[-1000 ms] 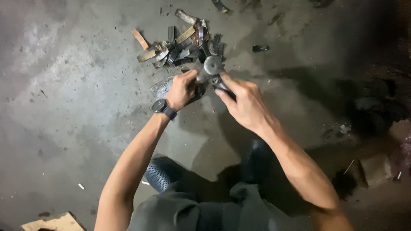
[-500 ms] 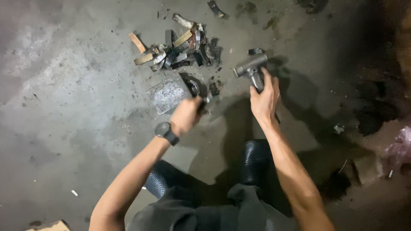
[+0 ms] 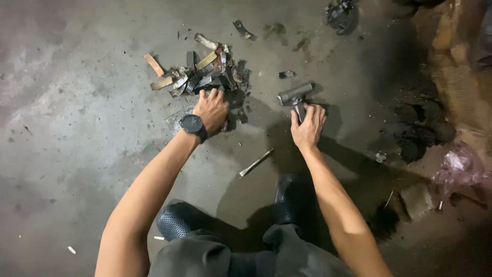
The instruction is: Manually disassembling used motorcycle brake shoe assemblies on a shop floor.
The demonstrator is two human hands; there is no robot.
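My right hand (image 3: 307, 125) grips the handle of a grey hammer (image 3: 295, 94), whose head rests on the concrete floor to the right of a scrap pile. My left hand (image 3: 211, 109), with a black watch (image 3: 193, 124) on the wrist, reaches into the near edge of the pile of dark and tan scrap pieces (image 3: 201, 74) with its fingers curled over it. Whether it grips a piece is hidden. A metal chisel (image 3: 255, 163) lies loose on the floor between my arms.
Black perforated shoes (image 3: 177, 221) and my knees sit at the bottom. Dark lumps (image 3: 417, 136) and a pink plastic bag (image 3: 458, 165) lie at the right. More scrap bits (image 3: 340, 11) rest at the top. A small dark piece (image 3: 286, 74) lies near the hammer.
The right hand has carried the hammer away from the left hand, out to the right and down to the floor. The left hand has moved up into the pile. The chisel now lies free.
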